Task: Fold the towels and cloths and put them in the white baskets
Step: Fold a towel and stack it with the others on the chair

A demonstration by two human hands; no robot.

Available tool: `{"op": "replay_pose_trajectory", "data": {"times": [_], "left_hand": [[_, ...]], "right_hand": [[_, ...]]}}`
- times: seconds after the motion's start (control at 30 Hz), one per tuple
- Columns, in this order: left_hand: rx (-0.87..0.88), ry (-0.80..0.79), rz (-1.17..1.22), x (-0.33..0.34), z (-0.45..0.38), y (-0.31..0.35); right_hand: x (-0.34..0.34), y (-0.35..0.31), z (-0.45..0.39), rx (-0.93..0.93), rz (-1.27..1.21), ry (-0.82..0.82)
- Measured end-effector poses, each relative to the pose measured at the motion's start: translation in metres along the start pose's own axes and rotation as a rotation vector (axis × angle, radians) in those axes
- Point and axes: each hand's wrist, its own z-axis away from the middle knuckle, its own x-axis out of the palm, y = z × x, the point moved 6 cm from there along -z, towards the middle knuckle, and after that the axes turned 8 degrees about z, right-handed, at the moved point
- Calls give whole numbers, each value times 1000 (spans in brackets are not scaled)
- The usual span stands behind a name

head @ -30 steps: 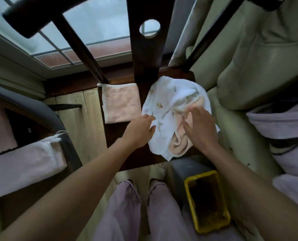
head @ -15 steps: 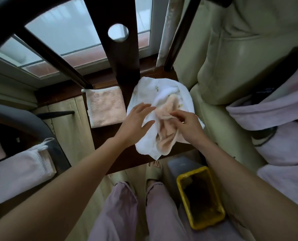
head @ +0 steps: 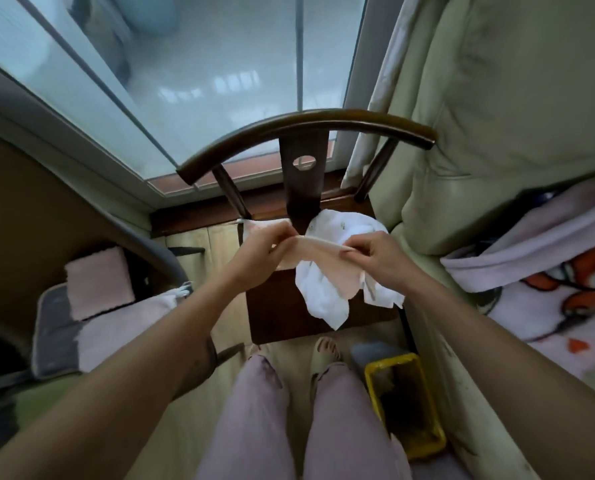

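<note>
A small peach-pink cloth (head: 327, 265) hangs stretched above the dark wooden chair seat (head: 282, 313). My left hand (head: 265, 251) pinches its left top corner and my right hand (head: 375, 252) pinches its right top corner. Under it a crumpled white printed cloth (head: 327, 299) lies on the right half of the seat. A folded pink cloth (head: 254, 226) sits at the seat's back left, mostly hidden behind my left hand. No white basket is visible.
The chair's curved back (head: 303, 129) stands before a window. A beige sofa (head: 497, 133) with blankets (head: 549, 271) fills the right. Left, another seat holds pink towels (head: 98, 282). A yellow bin (head: 407, 403) stands on the floor by my legs (head: 289, 427).
Both hands have lifted the peach-pink cloth out of the white cloth pile and spread it between them. The camera has pulled back and up, so the whole chair back shows.
</note>
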Motion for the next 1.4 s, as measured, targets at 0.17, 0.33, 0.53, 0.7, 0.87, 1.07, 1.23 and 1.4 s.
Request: {"op": "replay_pose_trajectory", "data": {"times": [0.17, 0.33, 0.53, 0.7, 0.87, 1.07, 1.23, 1.4], "left_hand": [[-119, 47, -4, -24, 25, -12], [-225, 9, -22, -35, 48, -34], [-279, 178, -128, -53, 44, -39], [-169, 357, -126, -76, 29, -18], [-134, 304, -156, -78, 27, -6], [-234, -3, -291, -27, 55, -37], [-338, -216, -334, 34, 80, -83], [-382, -302, -314, 84, 97, -124]], "right_hand": [[0, -14, 5, 75, 303, -95], [7, -15, 17, 117, 532, -123], [7, -9, 8, 217, 606, 68], [-15, -21, -3, 223, 416, 281], [-28, -25, 11, 145, 398, 387], [10, 0, 38, 183, 675, 183], [64, 53, 50, 209, 665, -87], [104, 99, 60, 289, 621, -217]]}}
